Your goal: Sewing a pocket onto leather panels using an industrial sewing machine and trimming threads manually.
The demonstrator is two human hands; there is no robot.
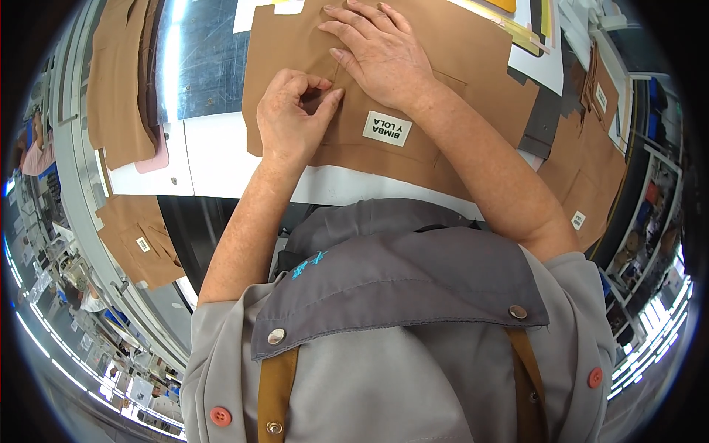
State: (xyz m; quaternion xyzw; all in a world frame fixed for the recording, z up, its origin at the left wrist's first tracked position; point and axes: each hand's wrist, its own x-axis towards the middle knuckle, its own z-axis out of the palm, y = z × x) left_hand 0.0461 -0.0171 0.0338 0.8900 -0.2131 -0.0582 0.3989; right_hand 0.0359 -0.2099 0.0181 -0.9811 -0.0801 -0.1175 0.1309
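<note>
A brown fabric panel [480,66] lies spread on the table in front of me, with stitched seam lines and a white cloth label [387,128] with dark lettering sewn near its close edge. My right hand [388,55] rests palm down on the panel, fingers stretched and slightly apart. Beside it, to the left, my left hand [295,114] is curled in a pinch, thumb and forefinger meeting at a seam line. Whatever those fingertips grip, a thread or the cloth itself, is too small to make out.
Folded brown fabric pieces [118,81] are stacked at the left beside a shiny metal plate [203,63]. More labelled brown pieces hang low at the left [140,240] and lie at the right [587,173]. Yellow-edged templates [528,37] sit at the far right.
</note>
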